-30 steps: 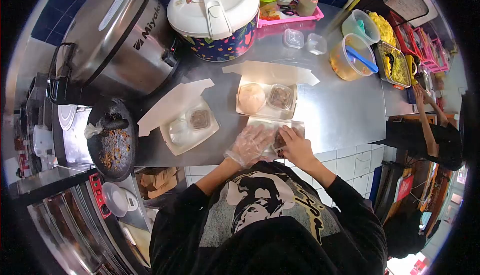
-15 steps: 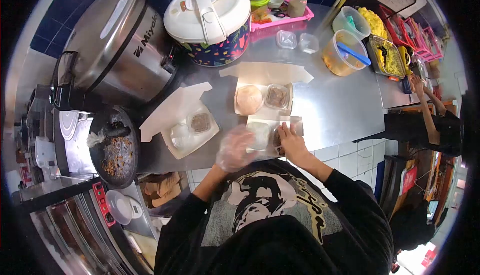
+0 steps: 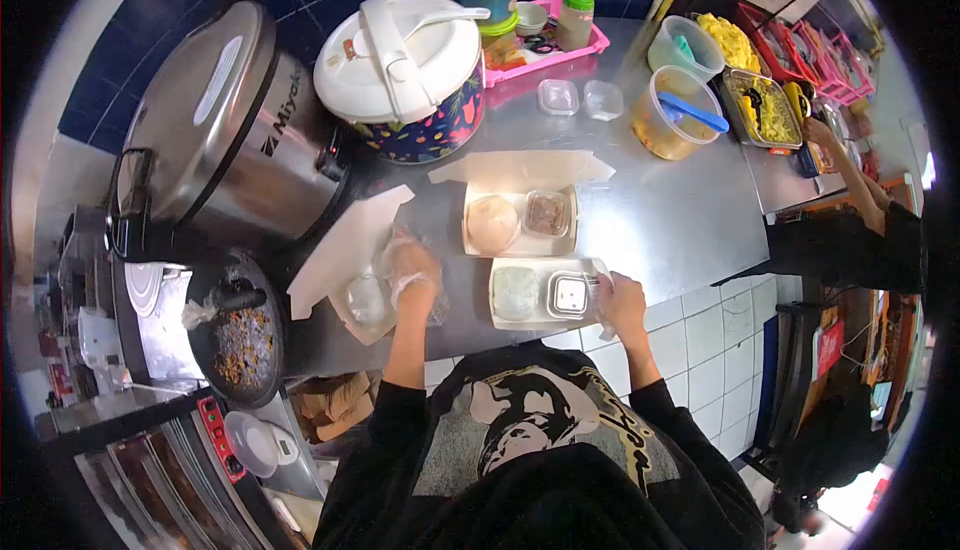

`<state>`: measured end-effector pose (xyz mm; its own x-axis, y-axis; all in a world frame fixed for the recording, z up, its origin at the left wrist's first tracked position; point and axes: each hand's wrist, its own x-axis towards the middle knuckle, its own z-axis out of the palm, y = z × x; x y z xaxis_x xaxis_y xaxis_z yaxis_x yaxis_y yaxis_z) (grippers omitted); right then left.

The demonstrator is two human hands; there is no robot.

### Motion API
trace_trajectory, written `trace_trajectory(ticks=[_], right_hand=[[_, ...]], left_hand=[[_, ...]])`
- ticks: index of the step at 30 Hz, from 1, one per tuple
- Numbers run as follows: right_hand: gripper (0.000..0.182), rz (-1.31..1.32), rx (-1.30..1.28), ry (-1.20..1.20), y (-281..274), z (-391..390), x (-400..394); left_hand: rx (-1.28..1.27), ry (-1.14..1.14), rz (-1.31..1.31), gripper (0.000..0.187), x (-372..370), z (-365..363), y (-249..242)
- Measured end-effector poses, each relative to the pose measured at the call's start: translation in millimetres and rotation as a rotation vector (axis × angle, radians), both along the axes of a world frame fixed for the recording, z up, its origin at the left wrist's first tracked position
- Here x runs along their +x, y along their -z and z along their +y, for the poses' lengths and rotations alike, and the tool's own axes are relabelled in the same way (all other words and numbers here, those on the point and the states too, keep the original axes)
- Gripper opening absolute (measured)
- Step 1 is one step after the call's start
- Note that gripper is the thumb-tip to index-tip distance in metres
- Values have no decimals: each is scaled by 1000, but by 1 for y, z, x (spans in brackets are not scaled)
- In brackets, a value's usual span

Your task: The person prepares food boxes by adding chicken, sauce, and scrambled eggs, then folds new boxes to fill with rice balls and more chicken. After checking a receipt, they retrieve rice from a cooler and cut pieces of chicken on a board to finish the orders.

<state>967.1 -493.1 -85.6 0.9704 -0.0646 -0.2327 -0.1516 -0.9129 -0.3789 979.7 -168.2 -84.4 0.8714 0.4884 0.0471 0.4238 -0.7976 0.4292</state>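
Observation:
My left hand (image 3: 412,268), in a clear plastic glove, reaches over the right side of the left paper takeaway box (image 3: 367,328). It hides the cup area there, and its fingertips are hard to make out. A pale wrapped mound (image 3: 364,299) lies in that box. My right hand (image 3: 624,306) is closed on the right end of the nearest takeaway box (image 3: 537,325). Inside are a whitish mound (image 3: 516,293) and a small clear cup (image 3: 570,295) with dark contents. Behind it, an open box (image 3: 519,249) holds a pinkish-beige mound (image 3: 492,225) and a cup of brown food (image 3: 546,214).
At the left stand a steel Miyako cooker (image 3: 235,140) and a stone mortar (image 3: 238,335). A white-lidded patterned container (image 3: 425,130) and a pink tray (image 3: 540,64) are behind. A tub with a blue spoon (image 3: 668,130) sits right. Another person's arm (image 3: 850,175) is at far right.
My left hand has moved left from the nearest box to the left box. My right hand has shifted from the nearest box's cup to its right end. The view has tilted slightly.

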Motion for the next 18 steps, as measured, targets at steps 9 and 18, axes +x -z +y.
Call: trace_trajectory(ticks=[9,18], right_hand=[[22,-407,-191,108,19,-134,45],[21,-363,-76,-251,15,-123,174]], left_hand=[[-65,151,183,42,46,-10,1],[-50,221,158,43,65,-43,-12]])
